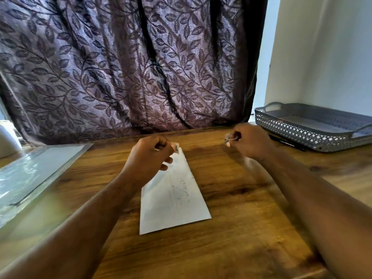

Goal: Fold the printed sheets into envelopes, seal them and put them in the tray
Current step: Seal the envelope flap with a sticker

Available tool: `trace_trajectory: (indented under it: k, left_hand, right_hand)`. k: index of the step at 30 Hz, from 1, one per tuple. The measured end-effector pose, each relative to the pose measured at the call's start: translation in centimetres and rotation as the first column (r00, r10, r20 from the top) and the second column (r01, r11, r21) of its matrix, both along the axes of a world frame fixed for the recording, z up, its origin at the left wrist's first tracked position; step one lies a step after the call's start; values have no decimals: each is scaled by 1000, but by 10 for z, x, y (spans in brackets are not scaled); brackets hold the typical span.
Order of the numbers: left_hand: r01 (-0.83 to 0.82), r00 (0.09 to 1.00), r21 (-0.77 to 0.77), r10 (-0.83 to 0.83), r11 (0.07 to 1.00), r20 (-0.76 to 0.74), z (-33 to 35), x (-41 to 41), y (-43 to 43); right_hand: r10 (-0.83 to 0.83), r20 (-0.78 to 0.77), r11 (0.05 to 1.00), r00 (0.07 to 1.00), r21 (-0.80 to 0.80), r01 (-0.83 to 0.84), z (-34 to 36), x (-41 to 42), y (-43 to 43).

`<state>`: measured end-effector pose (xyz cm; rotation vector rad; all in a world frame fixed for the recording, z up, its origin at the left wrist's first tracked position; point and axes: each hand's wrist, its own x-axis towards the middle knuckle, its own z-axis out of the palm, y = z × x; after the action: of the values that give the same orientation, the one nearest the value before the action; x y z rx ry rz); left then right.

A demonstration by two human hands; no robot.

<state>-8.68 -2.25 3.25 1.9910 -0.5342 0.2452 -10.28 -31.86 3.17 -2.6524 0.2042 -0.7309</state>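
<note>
Folded envelope point(173, 194) flat on worktop point(241, 228)
Left hand point(149, 156) fingers pinch its far tip; right hand point(247, 141) fingers grip tape roll point(231, 138)

Wooden table point(231, 228): near half bare on both sides of the folded envelope point(173, 194), which lies flat at centre.
Left edge: plastic sleeve of sheets point(34, 172), flat, low.
Far right corner: grey lattice tray point(302, 135) with raised walls and 2 handles, open from above; a dark pen point(287, 142) lies just beside its near wall.
Rear: patterned curtain point(124, 67) closes off the far edge.
Right: white wall point(332, 57) behind the tray.
</note>
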Motion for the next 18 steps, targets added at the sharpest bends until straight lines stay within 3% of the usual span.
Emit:
trace_trajectory:
  k: [3, 8, 11, 14, 18]
  left_hand:
    - [28, 1000, 22, -29, 999, 4, -1, -3, -5]
    - [49, 999, 7, -49, 999, -19, 4, -7, -7]
    - [60, 998, -26, -61, 998, -33, 6, -9, -5]
    - [65, 996, -29, -67, 997, -59, 7, -12, -5]
    - [43, 996, 3, -43, 999, -77, 9, -16, -6]
  right_hand:
    - [-165, -68, 986, 984, 3, 166, -8, -1, -24]
    - [-192, -179, 980, 965, 16, 198, -13, 1, -32]
    - [-202, -72, 978, 977, 32, 205, -4, -1, -26]
    - [-57, 117, 994, 992, 104, 45, 13, -8, -6]
    - [255, 137, 906, 957, 312, -286, 27, -21, 54]
